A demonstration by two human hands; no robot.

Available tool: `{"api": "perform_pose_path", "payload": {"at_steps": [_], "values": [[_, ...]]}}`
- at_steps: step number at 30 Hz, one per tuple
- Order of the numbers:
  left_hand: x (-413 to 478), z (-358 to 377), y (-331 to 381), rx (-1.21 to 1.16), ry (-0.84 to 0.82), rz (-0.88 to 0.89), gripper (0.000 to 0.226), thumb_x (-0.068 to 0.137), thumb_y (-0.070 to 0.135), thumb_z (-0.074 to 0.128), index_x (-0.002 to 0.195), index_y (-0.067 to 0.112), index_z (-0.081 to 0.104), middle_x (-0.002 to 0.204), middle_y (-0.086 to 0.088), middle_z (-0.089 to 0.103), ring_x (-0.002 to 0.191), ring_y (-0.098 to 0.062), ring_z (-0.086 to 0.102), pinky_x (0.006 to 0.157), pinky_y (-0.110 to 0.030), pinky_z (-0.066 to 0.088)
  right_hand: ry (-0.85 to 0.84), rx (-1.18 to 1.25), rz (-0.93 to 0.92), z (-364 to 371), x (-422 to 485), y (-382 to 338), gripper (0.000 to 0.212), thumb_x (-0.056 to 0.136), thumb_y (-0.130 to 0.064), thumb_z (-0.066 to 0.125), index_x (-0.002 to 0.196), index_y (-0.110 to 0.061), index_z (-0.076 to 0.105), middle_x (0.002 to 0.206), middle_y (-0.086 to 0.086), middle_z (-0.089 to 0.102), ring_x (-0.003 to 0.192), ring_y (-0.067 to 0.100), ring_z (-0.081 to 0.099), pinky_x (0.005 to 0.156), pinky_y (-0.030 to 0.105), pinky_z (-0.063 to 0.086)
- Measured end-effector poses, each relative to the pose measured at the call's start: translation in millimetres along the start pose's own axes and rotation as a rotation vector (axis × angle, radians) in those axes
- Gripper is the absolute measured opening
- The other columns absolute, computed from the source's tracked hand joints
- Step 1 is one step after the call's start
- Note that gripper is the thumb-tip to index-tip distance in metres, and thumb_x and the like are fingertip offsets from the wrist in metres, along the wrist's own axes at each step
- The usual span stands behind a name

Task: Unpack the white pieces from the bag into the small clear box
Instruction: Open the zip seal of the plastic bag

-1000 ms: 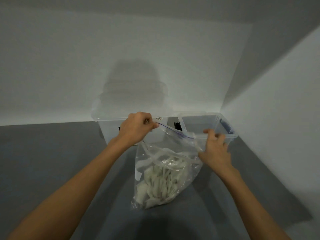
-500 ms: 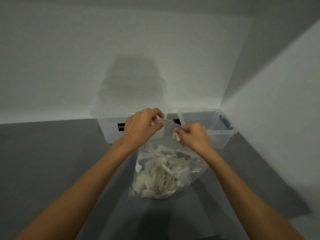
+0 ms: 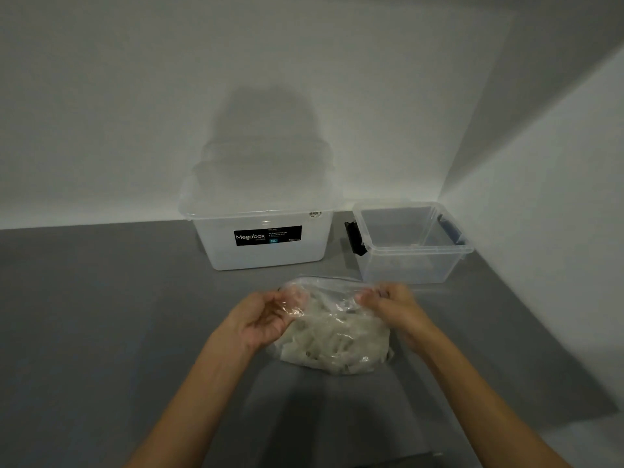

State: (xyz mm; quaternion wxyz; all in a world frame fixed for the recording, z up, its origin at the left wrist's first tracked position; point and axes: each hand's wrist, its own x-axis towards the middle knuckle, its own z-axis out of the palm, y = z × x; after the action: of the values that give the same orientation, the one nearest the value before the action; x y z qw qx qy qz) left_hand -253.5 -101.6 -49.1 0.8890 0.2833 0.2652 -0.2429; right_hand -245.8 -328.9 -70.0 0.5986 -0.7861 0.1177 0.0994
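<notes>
The clear plastic bag [image 3: 334,336] of white pieces [image 3: 337,342] lies on the grey table [image 3: 101,315], near the small clear box [image 3: 413,244]. It looks light, limp and slippery (the contents will likely shift), so the mouth edge seems the best hold. The left hand [image 3: 266,319] and right hand [image 3: 391,307] each keep a curled grip on its film. The Megabox tub [image 3: 266,238] stands beside the box, not in the way.
</notes>
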Motion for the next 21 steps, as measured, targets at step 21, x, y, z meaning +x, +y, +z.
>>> {"api": "perform_pose_path", "payload": {"at_steps": [21], "values": [[-6.6, -28.7, 1.6, 1.913, 0.502, 0.497, 0.055, 0.085, 0.025, 0.060, 0.133, 0.040, 0.037, 0.122, -0.008, 0.043, 0.102, -0.028, 0.057, 0.082, -0.033, 0.046, -0.433, 0.831, 0.448, 15.1, 24.1, -20.5, 0.024, 0.075, -0.001, 0.068, 0.096, -0.009, 0.060, 0.059, 0.002, 0.051, 0.048, 0.012, 0.049, 0.054, 0.023, 0.049]]}}
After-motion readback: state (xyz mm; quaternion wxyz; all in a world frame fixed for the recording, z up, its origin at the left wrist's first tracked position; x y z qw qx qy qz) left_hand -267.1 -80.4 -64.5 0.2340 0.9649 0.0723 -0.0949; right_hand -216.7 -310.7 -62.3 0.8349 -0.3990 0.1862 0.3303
